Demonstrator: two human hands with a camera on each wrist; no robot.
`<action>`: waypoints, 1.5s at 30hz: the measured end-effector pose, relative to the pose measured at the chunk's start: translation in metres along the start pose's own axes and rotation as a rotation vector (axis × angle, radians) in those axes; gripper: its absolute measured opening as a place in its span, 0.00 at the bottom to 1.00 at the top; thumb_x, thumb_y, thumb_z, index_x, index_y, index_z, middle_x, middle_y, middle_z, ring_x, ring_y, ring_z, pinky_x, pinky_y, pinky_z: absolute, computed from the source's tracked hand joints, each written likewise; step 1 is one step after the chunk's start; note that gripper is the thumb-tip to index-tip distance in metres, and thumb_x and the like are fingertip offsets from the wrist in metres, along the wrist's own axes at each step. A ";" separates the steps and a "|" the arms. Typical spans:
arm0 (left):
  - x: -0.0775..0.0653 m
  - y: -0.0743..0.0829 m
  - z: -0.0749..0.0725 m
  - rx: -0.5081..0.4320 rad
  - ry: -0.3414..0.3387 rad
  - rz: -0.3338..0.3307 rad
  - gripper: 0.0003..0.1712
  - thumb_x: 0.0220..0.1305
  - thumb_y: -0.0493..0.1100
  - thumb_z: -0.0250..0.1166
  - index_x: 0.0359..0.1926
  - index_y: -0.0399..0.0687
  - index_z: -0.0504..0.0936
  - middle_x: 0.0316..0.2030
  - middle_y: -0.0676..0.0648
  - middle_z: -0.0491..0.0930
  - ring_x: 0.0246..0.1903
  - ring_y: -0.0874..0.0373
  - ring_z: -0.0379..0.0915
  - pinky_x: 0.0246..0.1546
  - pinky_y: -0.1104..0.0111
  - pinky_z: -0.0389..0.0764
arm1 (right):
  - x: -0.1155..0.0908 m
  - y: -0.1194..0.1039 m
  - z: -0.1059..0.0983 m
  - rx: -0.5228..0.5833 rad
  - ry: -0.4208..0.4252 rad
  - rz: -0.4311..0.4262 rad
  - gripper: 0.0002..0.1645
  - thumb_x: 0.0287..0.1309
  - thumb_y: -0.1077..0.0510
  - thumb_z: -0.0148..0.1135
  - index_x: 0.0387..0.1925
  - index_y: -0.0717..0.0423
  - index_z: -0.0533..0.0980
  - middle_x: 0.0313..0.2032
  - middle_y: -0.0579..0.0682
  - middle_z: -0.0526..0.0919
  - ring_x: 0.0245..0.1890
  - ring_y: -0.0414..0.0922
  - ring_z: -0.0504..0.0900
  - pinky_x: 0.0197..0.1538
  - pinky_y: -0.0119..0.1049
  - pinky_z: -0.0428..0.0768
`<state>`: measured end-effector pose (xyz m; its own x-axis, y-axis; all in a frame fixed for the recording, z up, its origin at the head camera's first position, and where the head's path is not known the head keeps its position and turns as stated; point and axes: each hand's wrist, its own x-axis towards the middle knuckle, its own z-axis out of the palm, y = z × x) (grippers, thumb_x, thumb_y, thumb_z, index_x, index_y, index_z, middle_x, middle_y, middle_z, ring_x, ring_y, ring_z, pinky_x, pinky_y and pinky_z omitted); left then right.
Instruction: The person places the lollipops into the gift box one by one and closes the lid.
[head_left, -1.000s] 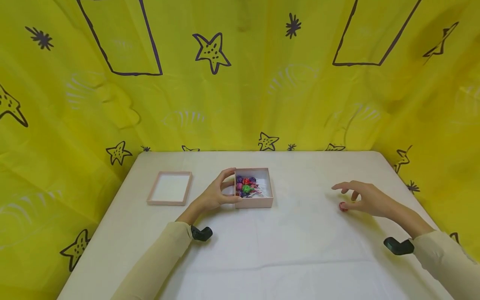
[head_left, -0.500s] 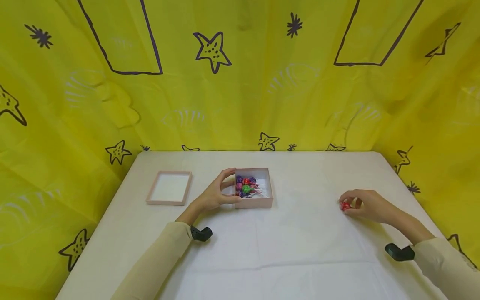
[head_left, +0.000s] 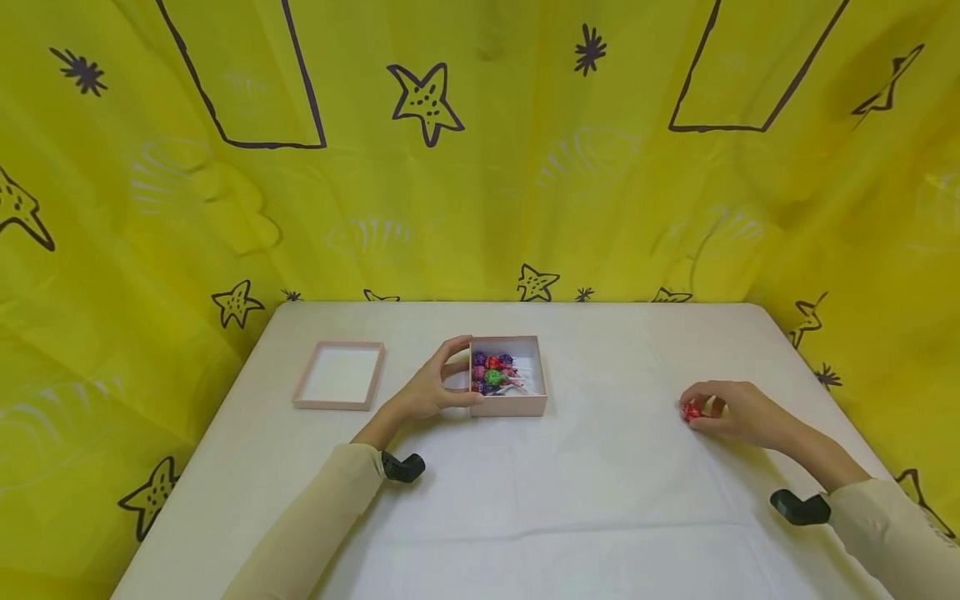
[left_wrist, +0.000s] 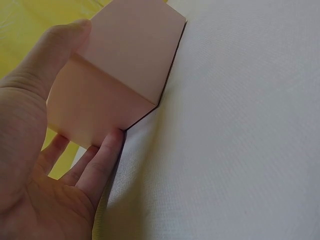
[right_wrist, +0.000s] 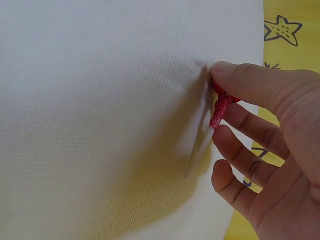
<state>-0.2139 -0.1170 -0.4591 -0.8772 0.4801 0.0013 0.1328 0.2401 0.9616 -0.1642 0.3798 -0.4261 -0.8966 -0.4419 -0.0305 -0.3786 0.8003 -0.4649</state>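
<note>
A pale pink box point(head_left: 510, 406) stands without its lid near the middle of the table. Inside lie several wrapped lollipops point(head_left: 492, 377), purple, red, pink and green, their white sticks pointing right. My left hand point(head_left: 429, 387) grips the box by its left side, thumb on the front wall and fingers behind; the left wrist view shows the thumb at a corner of the box point(left_wrist: 125, 45). Over at the right, my right hand point(head_left: 742, 412) pinches a red lollipop point(head_left: 691, 411) by its wrapped head. Its white stick point(right_wrist: 202, 142) slants down past the curled fingers in the right wrist view.
The matching pink lid point(head_left: 337, 377) lies inside up, left of the box. A white cloth point(head_left: 570, 500) covers the table. Yellow curtains point(head_left: 480, 183) with star drawings hang close behind and on both sides.
My right hand has lowered and closed its fingers around the red lollipop, which lay beneath the thumb before. The left hand and the box have stayed in place.
</note>
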 end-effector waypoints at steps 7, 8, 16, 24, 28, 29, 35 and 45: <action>0.000 0.003 0.001 0.009 0.001 -0.001 0.58 0.59 0.40 0.78 0.81 0.54 0.49 0.80 0.47 0.49 0.76 0.42 0.55 0.66 0.46 0.73 | -0.001 0.001 0.000 -0.001 0.007 -0.014 0.17 0.54 0.58 0.78 0.46 0.52 0.83 0.33 0.38 0.80 0.31 0.35 0.72 0.31 0.29 0.75; 0.000 0.003 0.001 0.009 0.002 -0.001 0.58 0.59 0.40 0.78 0.81 0.54 0.49 0.80 0.47 0.49 0.76 0.42 0.55 0.66 0.47 0.73 | -0.001 0.001 -0.001 -0.003 0.007 -0.017 0.17 0.54 0.58 0.78 0.46 0.53 0.83 0.33 0.38 0.80 0.31 0.35 0.72 0.31 0.29 0.75; -0.001 0.003 0.000 0.035 0.007 -0.003 0.59 0.59 0.41 0.78 0.81 0.55 0.49 0.80 0.47 0.48 0.76 0.43 0.55 0.68 0.45 0.70 | -0.001 0.001 -0.002 0.000 0.001 0.007 0.17 0.55 0.59 0.77 0.47 0.52 0.83 0.33 0.39 0.80 0.32 0.36 0.73 0.32 0.29 0.76; 0.001 0.001 0.000 0.034 0.001 0.003 0.59 0.59 0.40 0.78 0.81 0.55 0.49 0.80 0.47 0.49 0.76 0.43 0.55 0.69 0.45 0.69 | -0.001 0.000 -0.002 -0.008 -0.002 0.007 0.17 0.56 0.59 0.77 0.47 0.51 0.83 0.33 0.39 0.80 0.32 0.37 0.73 0.33 0.29 0.77; 0.001 0.000 0.000 0.039 0.003 -0.001 0.59 0.59 0.41 0.78 0.81 0.55 0.49 0.80 0.47 0.49 0.76 0.43 0.55 0.68 0.45 0.69 | -0.001 0.000 -0.002 -0.006 -0.011 0.006 0.17 0.56 0.59 0.76 0.47 0.51 0.82 0.34 0.39 0.80 0.33 0.37 0.73 0.33 0.29 0.77; 0.001 -0.001 0.000 0.040 0.003 -0.001 0.59 0.59 0.41 0.78 0.81 0.54 0.49 0.80 0.46 0.49 0.76 0.43 0.55 0.68 0.45 0.70 | 0.000 0.000 -0.002 -0.006 -0.011 0.001 0.16 0.56 0.59 0.76 0.46 0.51 0.82 0.34 0.39 0.80 0.32 0.36 0.73 0.33 0.29 0.77; 0.001 0.000 0.000 0.034 0.005 -0.006 0.59 0.58 0.40 0.78 0.81 0.56 0.50 0.80 0.46 0.49 0.76 0.43 0.55 0.69 0.43 0.67 | 0.002 0.001 -0.002 -0.014 -0.021 -0.034 0.16 0.55 0.60 0.77 0.44 0.50 0.81 0.33 0.38 0.80 0.32 0.35 0.74 0.34 0.29 0.78; 0.002 0.000 0.000 0.019 0.006 -0.008 0.59 0.58 0.39 0.78 0.81 0.55 0.50 0.79 0.45 0.50 0.76 0.42 0.55 0.69 0.44 0.68 | 0.015 -0.009 -0.015 0.038 -0.012 -0.185 0.16 0.56 0.60 0.77 0.45 0.53 0.81 0.36 0.38 0.83 0.33 0.34 0.78 0.35 0.33 0.82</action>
<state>-0.2154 -0.1164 -0.4594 -0.8813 0.4726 -0.0050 0.1341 0.2601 0.9562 -0.1783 0.3724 -0.4090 -0.8094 -0.5853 0.0483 -0.5279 0.6891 -0.4964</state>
